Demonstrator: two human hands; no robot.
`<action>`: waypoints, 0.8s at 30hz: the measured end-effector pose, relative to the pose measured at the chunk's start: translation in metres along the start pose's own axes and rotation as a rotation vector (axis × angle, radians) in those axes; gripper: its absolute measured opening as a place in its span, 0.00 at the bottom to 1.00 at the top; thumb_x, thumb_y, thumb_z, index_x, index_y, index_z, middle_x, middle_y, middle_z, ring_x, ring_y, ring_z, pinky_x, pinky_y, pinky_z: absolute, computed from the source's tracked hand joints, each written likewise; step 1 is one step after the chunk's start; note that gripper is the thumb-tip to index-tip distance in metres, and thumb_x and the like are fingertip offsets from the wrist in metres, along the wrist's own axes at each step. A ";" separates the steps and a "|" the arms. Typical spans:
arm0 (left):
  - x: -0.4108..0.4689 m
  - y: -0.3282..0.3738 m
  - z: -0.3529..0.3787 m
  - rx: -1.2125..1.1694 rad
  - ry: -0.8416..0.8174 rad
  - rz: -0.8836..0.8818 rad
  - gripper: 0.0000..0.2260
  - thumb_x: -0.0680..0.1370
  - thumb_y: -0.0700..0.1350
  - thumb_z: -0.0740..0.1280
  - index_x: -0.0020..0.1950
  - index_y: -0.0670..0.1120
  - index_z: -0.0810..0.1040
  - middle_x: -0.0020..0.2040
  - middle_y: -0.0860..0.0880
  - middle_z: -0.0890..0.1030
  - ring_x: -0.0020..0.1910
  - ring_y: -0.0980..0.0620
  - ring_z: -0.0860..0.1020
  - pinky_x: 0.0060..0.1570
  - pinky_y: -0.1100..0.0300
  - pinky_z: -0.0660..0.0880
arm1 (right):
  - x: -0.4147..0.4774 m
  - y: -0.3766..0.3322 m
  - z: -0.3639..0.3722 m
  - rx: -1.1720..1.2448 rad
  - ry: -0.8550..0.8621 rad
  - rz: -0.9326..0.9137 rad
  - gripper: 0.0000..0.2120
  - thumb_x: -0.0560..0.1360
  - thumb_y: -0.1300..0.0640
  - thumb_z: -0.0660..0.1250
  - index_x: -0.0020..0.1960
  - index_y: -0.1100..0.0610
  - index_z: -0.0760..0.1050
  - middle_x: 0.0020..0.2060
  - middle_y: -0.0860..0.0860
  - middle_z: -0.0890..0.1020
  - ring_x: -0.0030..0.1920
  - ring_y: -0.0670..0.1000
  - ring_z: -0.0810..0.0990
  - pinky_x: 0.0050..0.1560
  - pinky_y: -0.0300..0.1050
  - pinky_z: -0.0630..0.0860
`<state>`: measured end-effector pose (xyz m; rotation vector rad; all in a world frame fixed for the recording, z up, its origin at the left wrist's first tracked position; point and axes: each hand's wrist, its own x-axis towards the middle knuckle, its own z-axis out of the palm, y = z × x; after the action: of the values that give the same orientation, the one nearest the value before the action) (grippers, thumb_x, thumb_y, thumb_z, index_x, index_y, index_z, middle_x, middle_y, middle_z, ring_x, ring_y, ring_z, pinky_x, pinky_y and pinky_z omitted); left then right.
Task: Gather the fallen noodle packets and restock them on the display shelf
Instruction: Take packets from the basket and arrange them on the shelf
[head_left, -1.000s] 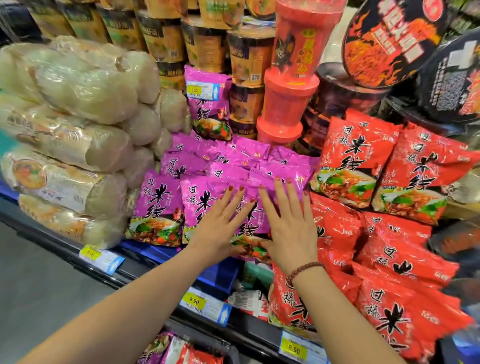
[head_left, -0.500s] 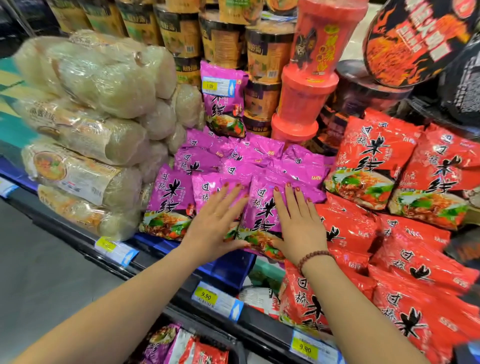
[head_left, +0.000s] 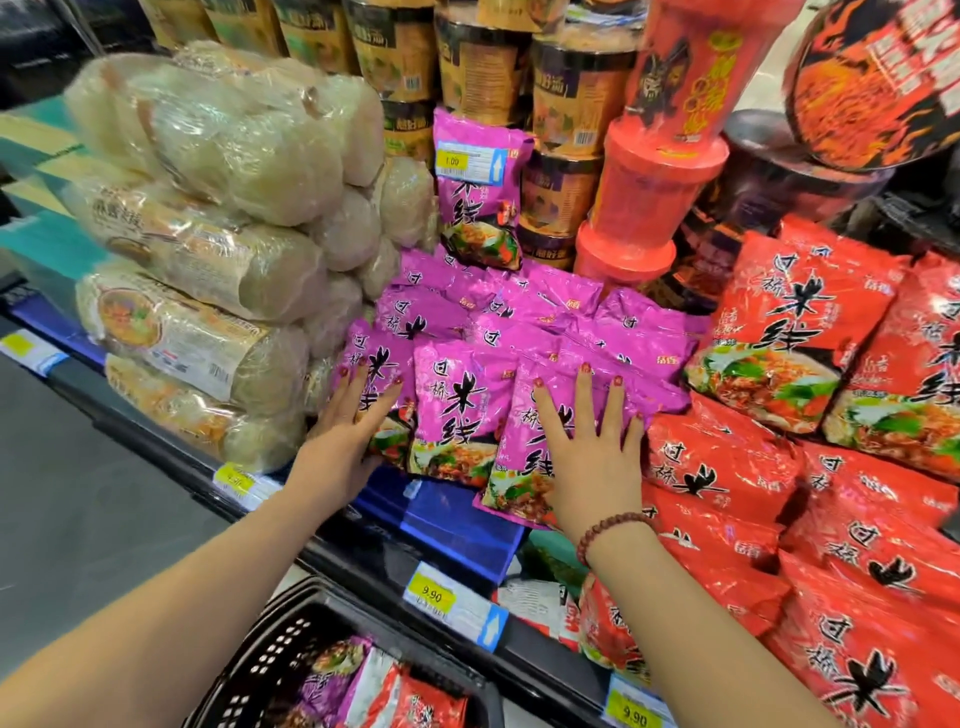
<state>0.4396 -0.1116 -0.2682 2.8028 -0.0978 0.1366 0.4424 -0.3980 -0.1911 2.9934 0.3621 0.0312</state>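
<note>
Purple noodle packets (head_left: 462, 400) lie in a pile on the display shelf (head_left: 452, 525), three across its front. My left hand (head_left: 348, 431) rests flat with straight fingers on the leftmost front packet (head_left: 371, 374). My right hand (head_left: 592, 447) presses with spread fingers on the rightmost front packet (head_left: 524, 457), whose lower end hangs over the shelf's blue lip. A black basket (head_left: 270, 660) at the bottom holds more purple and red packets (head_left: 410, 696).
Red noodle packets (head_left: 779, 467) fill the shelf to the right. Clear bags of pale noodles (head_left: 208, 260) are stacked to the left. Cup noodles (head_left: 561, 130) and red tubs (head_left: 654, 187) stand behind. Yellow price tags (head_left: 431, 595) line the shelf edge. Grey floor lies at the left.
Both hands have moved apart: the left slid to the leftmost front packet, the right stayed on the right packet. The view dropped, bringing the basket into sight.
</note>
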 end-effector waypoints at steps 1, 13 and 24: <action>0.007 -0.002 0.001 0.005 -0.011 0.005 0.50 0.70 0.39 0.76 0.77 0.64 0.45 0.80 0.43 0.46 0.78 0.40 0.48 0.73 0.43 0.61 | 0.001 0.000 0.004 0.000 0.009 0.008 0.50 0.72 0.55 0.71 0.77 0.45 0.36 0.77 0.61 0.41 0.74 0.71 0.44 0.70 0.69 0.54; 0.010 0.005 -0.014 0.154 -0.138 -0.019 0.45 0.77 0.48 0.69 0.75 0.55 0.33 0.79 0.46 0.35 0.78 0.43 0.39 0.75 0.47 0.52 | 0.003 0.003 0.008 0.027 -0.004 -0.016 0.53 0.73 0.57 0.71 0.76 0.45 0.30 0.77 0.58 0.36 0.75 0.69 0.38 0.72 0.67 0.48; -0.069 0.025 -0.073 0.011 0.036 0.089 0.28 0.76 0.45 0.68 0.75 0.48 0.65 0.74 0.46 0.65 0.73 0.44 0.64 0.69 0.51 0.66 | -0.042 -0.033 -0.040 0.067 0.220 -0.136 0.31 0.59 0.52 0.80 0.59 0.58 0.76 0.56 0.59 0.79 0.57 0.61 0.77 0.56 0.57 0.75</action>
<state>0.3626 -0.1075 -0.1989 2.8062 -0.2144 0.2092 0.3928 -0.3714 -0.1559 3.0296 0.6011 0.3441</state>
